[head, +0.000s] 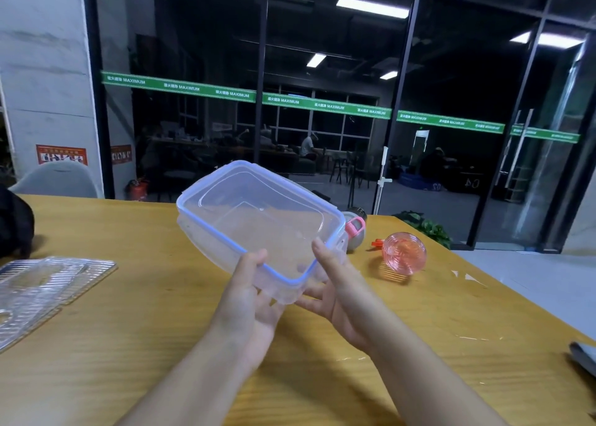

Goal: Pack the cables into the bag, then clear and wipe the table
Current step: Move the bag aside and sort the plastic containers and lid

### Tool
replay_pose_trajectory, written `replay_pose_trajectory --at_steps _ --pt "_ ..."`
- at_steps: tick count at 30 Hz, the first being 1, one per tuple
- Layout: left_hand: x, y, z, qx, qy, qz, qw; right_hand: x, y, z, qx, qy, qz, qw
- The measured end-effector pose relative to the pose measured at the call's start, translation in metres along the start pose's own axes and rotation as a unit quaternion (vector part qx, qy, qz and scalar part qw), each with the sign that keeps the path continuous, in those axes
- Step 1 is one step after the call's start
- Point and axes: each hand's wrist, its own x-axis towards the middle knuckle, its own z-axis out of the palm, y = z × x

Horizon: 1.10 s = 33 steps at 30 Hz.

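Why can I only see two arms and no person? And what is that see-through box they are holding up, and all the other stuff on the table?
There is one picture, taken by a camera worn on a person's head, looking forward and down. That is why you see only arms: you are looking out from where their eyes are.

The left hand and the right hand hold a clear plastic box with a blue-edged lid, lifted and tilted above the yellow wooden table. The box looks empty.

On the table, behind the box, lies a bottle with a pink clasp, partly hidden. To its right lies a pink ribbed glass thing. On the left lie clear ribbed plastic trays. At the far left edge is something black, maybe a bag; I cannot tell. Behind the table is a dark glass wall.
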Motion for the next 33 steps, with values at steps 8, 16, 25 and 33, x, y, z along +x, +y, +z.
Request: replay_pose_trajectory --at_steps 8,16,25,33 --pt "0.009 -0.011 -0.008 0.181 0.009 -0.039 0.983 0.005 -0.005 -0.014 0.065 0.099 -0.003 0.993" --pt "0.018 0.027 -0.018 0.154 0.099 0.149 0.972 0.005 -0.018 -0.034 0.054 0.139 0.017 0.989" --pt "0.017 0.049 -0.034 0.376 -0.102 0.303 0.87 0.003 -0.025 -0.047 0.058 0.105 0.052 0.991" --pt "0.021 0.046 -0.037 0.424 -0.032 0.299 0.854 0.004 -0.022 -0.048 0.066 0.097 0.068 0.991"
